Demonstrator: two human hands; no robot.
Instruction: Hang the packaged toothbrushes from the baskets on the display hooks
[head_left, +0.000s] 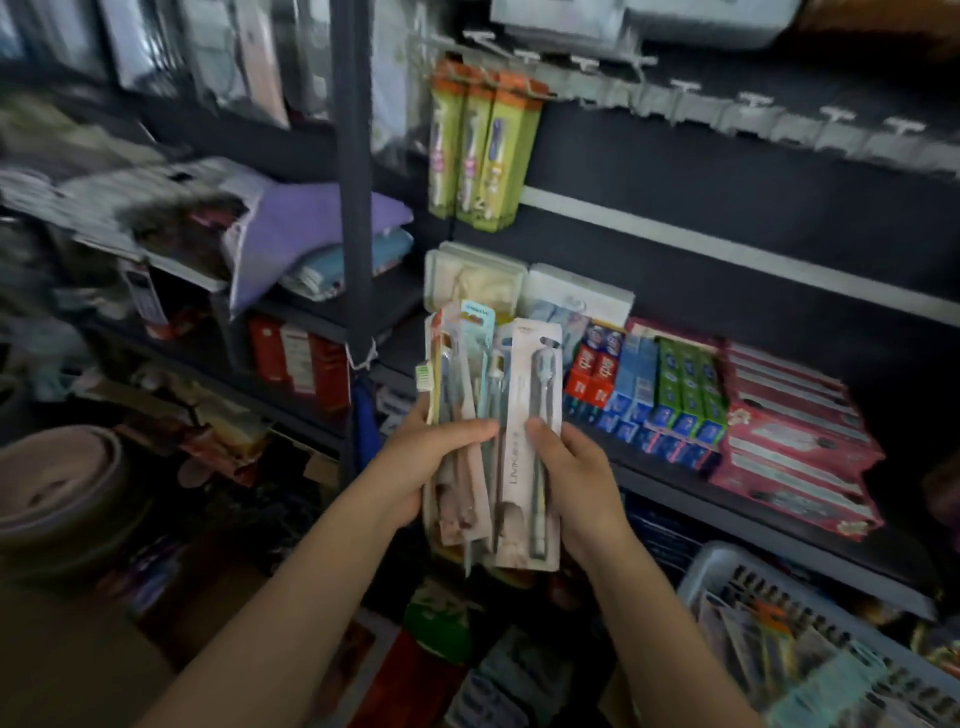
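Now left hand (441, 457) grips toothbrush packs (467, 415), right hand (566, 467) pinches front pack (530, 441), mid-scene below display hooks (680, 88). Peel one pack, align hang-hole, slide onto free hook.

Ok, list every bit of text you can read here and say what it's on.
"LMK", then blurred characters: printed lengthwise on the white toothbrush pack at the front of the bundle, held by both the left hand and the right hand.
Toothpaste boxes: print too blurred to read.
Green hanging packs: print too blurred to read.
Basket packs: unreadable.
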